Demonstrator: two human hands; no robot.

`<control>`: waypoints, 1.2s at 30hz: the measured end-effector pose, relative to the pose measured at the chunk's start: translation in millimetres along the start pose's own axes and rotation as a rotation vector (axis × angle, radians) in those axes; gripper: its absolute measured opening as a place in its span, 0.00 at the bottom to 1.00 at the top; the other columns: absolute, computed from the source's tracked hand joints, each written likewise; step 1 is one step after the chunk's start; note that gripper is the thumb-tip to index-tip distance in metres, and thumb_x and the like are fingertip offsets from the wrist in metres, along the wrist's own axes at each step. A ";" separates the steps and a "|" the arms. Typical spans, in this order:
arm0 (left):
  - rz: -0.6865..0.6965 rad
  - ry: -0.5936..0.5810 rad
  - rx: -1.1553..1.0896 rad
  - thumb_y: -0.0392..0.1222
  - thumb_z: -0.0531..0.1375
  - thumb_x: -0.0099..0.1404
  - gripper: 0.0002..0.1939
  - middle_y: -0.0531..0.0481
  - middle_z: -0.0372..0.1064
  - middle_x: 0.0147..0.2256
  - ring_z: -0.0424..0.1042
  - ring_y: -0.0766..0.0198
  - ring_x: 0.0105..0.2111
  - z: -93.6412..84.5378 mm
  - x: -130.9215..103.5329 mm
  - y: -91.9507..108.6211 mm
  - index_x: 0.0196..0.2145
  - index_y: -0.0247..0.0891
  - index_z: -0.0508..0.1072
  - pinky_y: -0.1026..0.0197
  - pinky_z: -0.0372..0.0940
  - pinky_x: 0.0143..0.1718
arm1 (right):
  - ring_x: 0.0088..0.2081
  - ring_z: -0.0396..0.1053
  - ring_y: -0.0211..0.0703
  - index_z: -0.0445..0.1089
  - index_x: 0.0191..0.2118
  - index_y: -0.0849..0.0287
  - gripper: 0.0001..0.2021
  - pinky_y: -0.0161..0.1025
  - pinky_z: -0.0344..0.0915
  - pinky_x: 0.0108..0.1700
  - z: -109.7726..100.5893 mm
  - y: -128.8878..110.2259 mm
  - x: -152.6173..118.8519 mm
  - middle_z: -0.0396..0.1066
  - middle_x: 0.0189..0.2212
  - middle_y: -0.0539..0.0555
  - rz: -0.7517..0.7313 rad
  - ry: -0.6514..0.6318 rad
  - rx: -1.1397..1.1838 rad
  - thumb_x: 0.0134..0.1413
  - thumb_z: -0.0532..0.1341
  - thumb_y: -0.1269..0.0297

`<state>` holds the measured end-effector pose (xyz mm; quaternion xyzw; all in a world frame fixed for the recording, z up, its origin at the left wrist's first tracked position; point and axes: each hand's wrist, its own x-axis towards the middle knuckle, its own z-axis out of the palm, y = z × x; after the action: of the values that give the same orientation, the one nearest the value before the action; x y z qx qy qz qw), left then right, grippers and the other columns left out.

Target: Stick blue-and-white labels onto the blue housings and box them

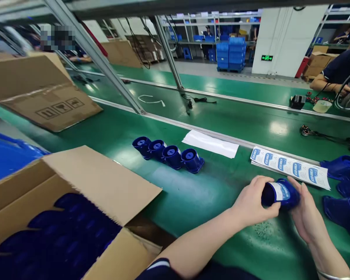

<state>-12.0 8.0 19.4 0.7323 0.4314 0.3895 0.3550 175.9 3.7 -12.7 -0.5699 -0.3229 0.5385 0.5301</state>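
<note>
My left hand (255, 202) grips a dark blue plastic housing (292, 195) by its open, cup-like end, thumb below and fingers above. A white and blue label (280, 191) lies on the curved side of this housing. Against its other end rests my right hand (305, 214), its fingers curved around the far side and partly hidden. Just beyond the hands is a label sheet (290, 167) with several blue-printed labels. More blue housings (342, 212) stand at the right edge, close to my right hand.
Several blue housings (171, 155) stand in a row on the green table (221, 186), near a white paper strip (210, 143). An open carton (104, 182) at the left holds many blue parts. Metal posts (99, 58) rise behind. A co-worker's arm (328, 83) is at the far right.
</note>
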 end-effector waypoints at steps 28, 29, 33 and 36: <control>0.076 -0.081 0.739 0.41 0.67 0.62 0.34 0.33 0.53 0.67 0.46 0.42 0.70 -35.6 -15.8 -22.7 0.63 0.39 0.61 0.32 0.46 0.67 | 0.63 0.58 0.66 0.63 0.60 0.67 0.20 0.67 0.57 0.62 4.5 14.7 72.7 0.62 0.60 0.73 -1.009 0.074 -1.126 0.65 0.51 0.69; 0.044 -0.046 0.749 0.41 0.66 0.62 0.34 0.34 0.53 0.67 0.47 0.42 0.70 -46.7 -17.0 -22.1 0.63 0.40 0.62 0.33 0.46 0.67 | 0.63 0.58 0.67 0.64 0.60 0.68 0.20 0.68 0.56 0.61 4.3 16.8 75.5 0.62 0.59 0.74 -1.031 0.071 -1.128 0.66 0.51 0.69; -0.151 0.204 0.892 0.40 0.63 0.65 0.27 0.32 0.57 0.65 0.55 0.41 0.66 -130.8 -19.1 -21.3 0.60 0.35 0.65 0.38 0.53 0.65 | 0.60 0.62 0.65 0.65 0.58 0.66 0.18 0.63 0.60 0.60 1.1 26.6 81.9 0.66 0.56 0.71 -1.185 0.072 -1.157 0.67 0.52 0.64; -0.320 0.374 0.979 0.38 0.56 0.70 0.22 0.30 0.56 0.63 0.55 0.42 0.65 -210.7 -20.6 -26.9 0.61 0.31 0.64 0.36 0.54 0.63 | 0.58 0.66 0.64 0.66 0.57 0.64 0.18 0.61 0.63 0.58 -0.1 32.3 83.6 0.69 0.53 0.69 -1.287 0.045 -1.138 0.66 0.54 0.63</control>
<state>-213.1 38.1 84.6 0.6553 0.7241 0.2079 -0.0553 187.1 74.8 -66.2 -0.4655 -0.7937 -0.1223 0.3721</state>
